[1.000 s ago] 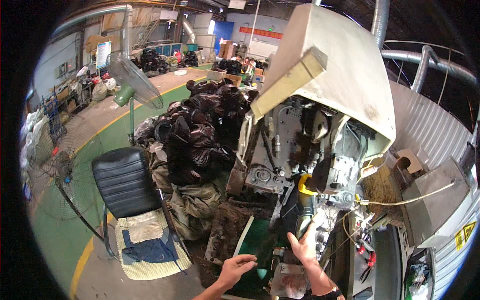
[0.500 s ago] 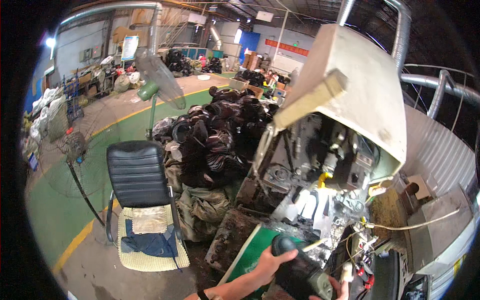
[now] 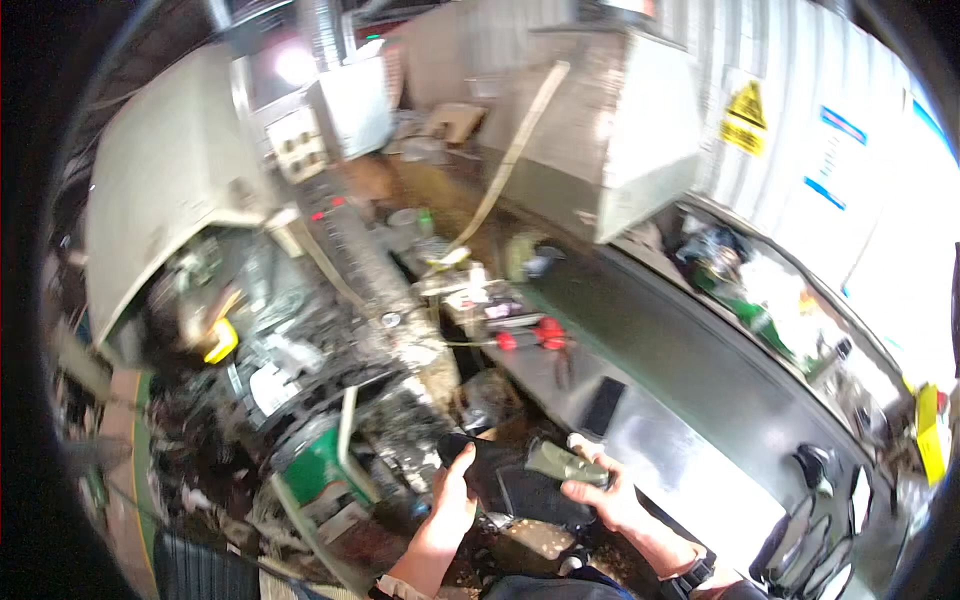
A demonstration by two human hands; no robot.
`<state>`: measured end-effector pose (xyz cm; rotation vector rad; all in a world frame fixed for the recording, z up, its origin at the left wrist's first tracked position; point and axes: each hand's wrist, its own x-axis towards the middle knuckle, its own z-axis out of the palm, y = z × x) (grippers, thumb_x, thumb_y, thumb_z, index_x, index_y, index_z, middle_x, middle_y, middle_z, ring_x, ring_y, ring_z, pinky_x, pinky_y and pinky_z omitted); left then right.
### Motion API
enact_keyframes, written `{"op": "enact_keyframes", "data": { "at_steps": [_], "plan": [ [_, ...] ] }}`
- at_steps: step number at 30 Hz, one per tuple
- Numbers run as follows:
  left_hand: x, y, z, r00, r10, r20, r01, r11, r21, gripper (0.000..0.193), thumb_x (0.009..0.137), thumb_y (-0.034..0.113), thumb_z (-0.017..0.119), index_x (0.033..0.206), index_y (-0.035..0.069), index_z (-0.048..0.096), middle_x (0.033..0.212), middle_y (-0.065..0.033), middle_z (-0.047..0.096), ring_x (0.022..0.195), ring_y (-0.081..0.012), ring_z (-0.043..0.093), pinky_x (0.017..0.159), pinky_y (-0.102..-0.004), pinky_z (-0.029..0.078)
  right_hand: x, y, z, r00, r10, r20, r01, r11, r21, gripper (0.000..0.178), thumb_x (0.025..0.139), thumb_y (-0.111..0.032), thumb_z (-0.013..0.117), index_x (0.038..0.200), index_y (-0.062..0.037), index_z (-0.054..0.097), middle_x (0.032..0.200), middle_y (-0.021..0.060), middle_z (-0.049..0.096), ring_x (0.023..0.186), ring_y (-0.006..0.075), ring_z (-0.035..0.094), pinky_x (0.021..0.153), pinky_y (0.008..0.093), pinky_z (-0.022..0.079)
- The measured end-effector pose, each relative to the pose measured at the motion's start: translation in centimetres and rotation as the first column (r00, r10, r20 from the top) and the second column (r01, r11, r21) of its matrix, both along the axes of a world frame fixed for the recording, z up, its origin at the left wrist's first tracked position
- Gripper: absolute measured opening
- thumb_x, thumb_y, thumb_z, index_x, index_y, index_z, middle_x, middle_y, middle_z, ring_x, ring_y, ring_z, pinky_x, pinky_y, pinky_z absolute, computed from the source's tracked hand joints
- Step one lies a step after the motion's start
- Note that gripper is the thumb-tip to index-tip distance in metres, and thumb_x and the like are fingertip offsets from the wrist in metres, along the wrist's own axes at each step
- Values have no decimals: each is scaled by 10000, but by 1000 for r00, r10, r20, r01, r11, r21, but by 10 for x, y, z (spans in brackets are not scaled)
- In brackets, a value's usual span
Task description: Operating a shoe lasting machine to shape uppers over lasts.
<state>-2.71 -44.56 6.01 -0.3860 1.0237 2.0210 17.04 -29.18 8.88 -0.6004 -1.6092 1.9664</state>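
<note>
Nearby, grey metal bench (image 3: 690, 470). Just left of it, dark olive-ended piece (image 3: 530, 490), held between left hand (image 3: 452, 497), pinching dark end, and right hand (image 3: 614, 492), gripping olive end, thumb uppermost. Flat black slab (image 3: 603, 405) on bench.

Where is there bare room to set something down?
Best patch: the shiny metal strip beside the right hand, between the dark slab and the dark curved pieces, though glare may hide bits. Beyond it, the greenish belt looks bare up to the wall-side clutter. Crowded: around the red-handled tools and under the pale machine hood.
</note>
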Motion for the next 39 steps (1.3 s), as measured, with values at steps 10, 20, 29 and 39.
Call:
{"op": "enact_keyframes", "data": {
  "at_steps": [10, 20, 29, 39],
  "plan": [
    [81, 23, -42, 290, -944, -158, 669, 318, -671, 626, 968, 313, 680, 1465, 13, 446, 1405, -191, 548, 1296, -287, 549, 1105, -451, 471, 252, 293, -129, 661, -741, 121, 742, 619, -257, 552, 791, -94, 812, 1279, -14, 566, 1072, 79, 677, 969, 211, 639, 884, 347, 523],
    [86, -50, -94, 150, -968, 200, 708, -36, -705, 772, 915, 594, 647, 1364, -29, 568, 1271, -173, 661, 1203, -252, 615, 985, -343, 492, 407, 356, -218, 41, -968, 247, 952, 113, 285, 826, 797, -76, 817, 1489, -1, 373, 1161, 138, 628, 871, 226, 635, 754, 365, 538],
    [63, -75, -142, -185, -978, -93, 708, -67, -703, 438, 902, 443, 701, 1070, 43, 759, 906, -84, 755, 832, -199, 693, 767, -365, 527, 145, 60, -177, 936, -76, 344, 127, 984, -128, 203, 1027, -100, 512, 1151, 44, 585, 904, 167, 739, 853, 238, 727, 802, 365, 566],
    [-50, 75, -25, -624, -595, -506, 104, 579, -808, 267, 940, 253, 619, 1059, 15, 628, 993, -218, 626, 914, -388, 653, 800, -460, 554, -21, -64, 22, 967, 255, 3, -232, 885, -404, 728, 992, 23, 484, 1561, -98, 47, 1062, 225, 660, 912, 282, 692, 834, 385, 584]
  ]
}}
